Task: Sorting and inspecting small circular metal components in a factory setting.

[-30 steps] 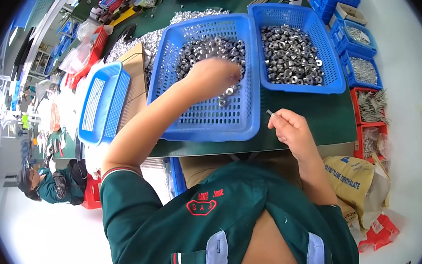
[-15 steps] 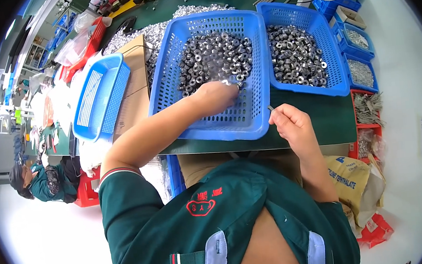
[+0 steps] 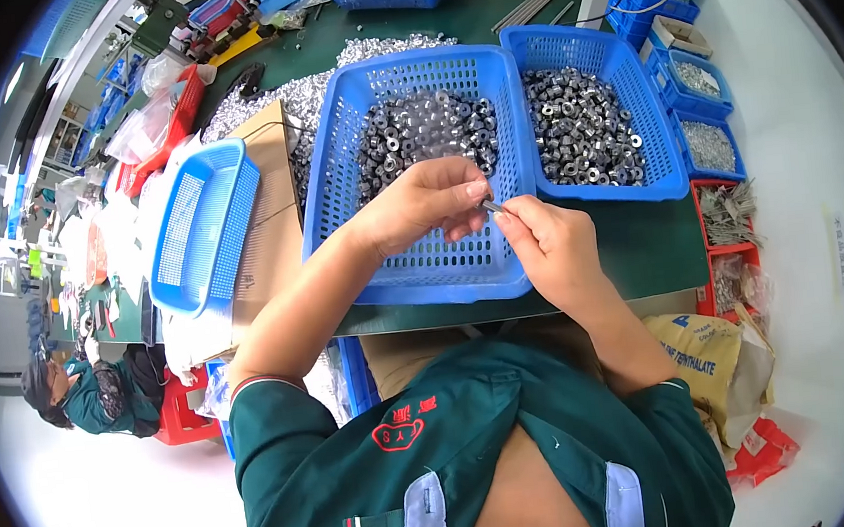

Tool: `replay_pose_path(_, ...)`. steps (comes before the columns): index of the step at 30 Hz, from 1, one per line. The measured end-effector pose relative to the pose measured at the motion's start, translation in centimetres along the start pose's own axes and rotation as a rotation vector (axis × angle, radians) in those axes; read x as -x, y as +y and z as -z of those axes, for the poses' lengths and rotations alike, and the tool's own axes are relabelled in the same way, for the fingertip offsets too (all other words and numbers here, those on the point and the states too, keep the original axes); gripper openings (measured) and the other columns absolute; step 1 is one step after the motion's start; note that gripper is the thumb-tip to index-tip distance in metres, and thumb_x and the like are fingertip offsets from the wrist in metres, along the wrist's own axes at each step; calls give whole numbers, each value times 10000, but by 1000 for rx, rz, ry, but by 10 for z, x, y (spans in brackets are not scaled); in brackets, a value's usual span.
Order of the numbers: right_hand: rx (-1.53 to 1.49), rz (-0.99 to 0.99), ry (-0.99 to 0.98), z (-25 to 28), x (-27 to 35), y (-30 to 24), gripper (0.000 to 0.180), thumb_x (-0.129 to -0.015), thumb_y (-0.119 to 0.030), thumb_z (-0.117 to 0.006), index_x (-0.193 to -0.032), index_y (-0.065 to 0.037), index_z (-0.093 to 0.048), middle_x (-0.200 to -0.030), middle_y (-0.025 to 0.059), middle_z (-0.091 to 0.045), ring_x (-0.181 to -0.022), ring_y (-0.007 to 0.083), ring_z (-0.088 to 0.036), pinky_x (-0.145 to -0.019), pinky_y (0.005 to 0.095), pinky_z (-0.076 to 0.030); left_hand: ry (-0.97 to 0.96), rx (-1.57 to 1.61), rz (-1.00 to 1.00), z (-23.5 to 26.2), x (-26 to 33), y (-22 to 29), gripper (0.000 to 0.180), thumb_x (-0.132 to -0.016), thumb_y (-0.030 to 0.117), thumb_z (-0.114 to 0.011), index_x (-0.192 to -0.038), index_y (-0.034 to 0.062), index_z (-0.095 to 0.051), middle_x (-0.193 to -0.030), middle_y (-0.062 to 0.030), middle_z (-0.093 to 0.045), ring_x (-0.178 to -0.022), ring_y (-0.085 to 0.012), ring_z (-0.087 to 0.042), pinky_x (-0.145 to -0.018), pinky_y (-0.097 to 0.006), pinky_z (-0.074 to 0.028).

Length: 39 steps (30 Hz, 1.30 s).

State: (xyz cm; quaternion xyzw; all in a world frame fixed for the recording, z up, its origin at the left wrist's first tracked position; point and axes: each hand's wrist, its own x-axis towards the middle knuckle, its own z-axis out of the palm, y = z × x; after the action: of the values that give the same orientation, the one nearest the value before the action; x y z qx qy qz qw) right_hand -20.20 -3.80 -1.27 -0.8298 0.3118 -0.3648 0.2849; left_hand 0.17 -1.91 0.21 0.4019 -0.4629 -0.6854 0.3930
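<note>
Extending from the right hand (image 3: 553,244), pinching one end, toward the left hand (image 3: 427,205), curled with contents unclear, the pin (image 3: 493,206) above the basket (image 3: 424,289) seems light, stiff, slippery, best held there.

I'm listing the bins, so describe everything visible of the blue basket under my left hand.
The blue basket looks like plastic: rectangular, open-topped, slotted in walls and floor. It sits upright at the near edge of the green table. Metal rings lie in its far part. Your left hand is above it; forearm contact is unclear.
</note>
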Motion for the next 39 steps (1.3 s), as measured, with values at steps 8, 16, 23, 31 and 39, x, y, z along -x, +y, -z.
replay_pose_path(8, 392, 272, 52, -9, -10, -11, 129, -823, -122, -631, -779, -48, -535, -630, 102, -549, -573, 272, -579, -497, 382, -415, 75, 110, 16, 13, 0, -8, 199, -912, 225, -619, -896, 37, -557, -697, -71, -619, -507, -116, -538, -464, -226, -422)
replay_pose_path(16, -357, -155, -116, -18, -31, 8, 210, -912, -224, -566, -810, -44, -600, -505, 79, -477, -413, 190, -445, -428, 333, -353, 164, -125, -246, 17, 4, -4, 158, -925, 157, -593, -940, 2, -565, -739, -56, -611, -605, -98, -552, -544, -219, -436)
replay_pose_path(23, -1022, -616, -458, 4, -44, 9, 256, -947, -226, -528, -793, -29, -580, -564, -71, -414, -472, 8, -324, -435, 192, -243, 177, -60, -286, 20, 3, 0, 169, -893, 104, -604, -995, -14, -538, -814, -82, -604, -716, -152, -605, -672, -283, -509)
replay_pose_path(31, -848, -412, -240, 0, -15, 6, 235, -954, -213, -536, -826, -25, -591, -621, -53, -456, -560, 17, -380, -500, 184, -305, 347, -1069, 39, 35, -15, -44, 173, -776, 168, -662, -910, 63, -630, -747, -86, -640, -738, -215, -638, -672, -362, -495)
replay_pose_path(39, -856, -380, -221, 1, -7, 12, 216, -948, -199, -550, -835, -22, -600, -641, -52, -474, -573, 20, -389, -517, 181, -319, 309, -1461, 167, 20, -23, -56, 238, -763, 249, -680, -959, 121, -638, -852, -118, -658, -838, -322, -639, -719, -440, -498)
